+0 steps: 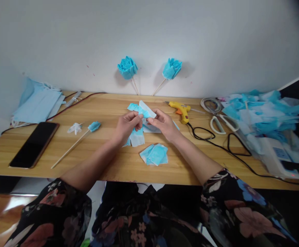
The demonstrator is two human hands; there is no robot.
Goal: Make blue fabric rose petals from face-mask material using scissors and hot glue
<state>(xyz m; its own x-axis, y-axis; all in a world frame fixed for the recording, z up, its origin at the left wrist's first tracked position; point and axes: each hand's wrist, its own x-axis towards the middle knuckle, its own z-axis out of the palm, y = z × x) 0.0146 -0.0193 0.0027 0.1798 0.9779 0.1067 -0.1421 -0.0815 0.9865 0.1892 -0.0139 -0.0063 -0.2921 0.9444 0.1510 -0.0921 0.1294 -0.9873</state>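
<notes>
A: What are the hands doing around the yellow plastic glue gun (181,109)?
B: Just left of it, the left hand (130,126) and right hand (163,125) pinch a thin blue-and-white fabric piece (146,109) between thumbs and fingers, both grips narrow.
A: And nearer the person than the gun?
B: A small stack of flat blue fabric squares (158,154) on the pale wooden table (121,168).
A: Farther left of it?
B: A small blue fabric bud on a thin wooden stick (71,148), then a black rectangular phone (34,144).
A: To its right?
B: White-handled scissors (218,125), then a heap of loose blue fabric scraps (262,111).
</notes>
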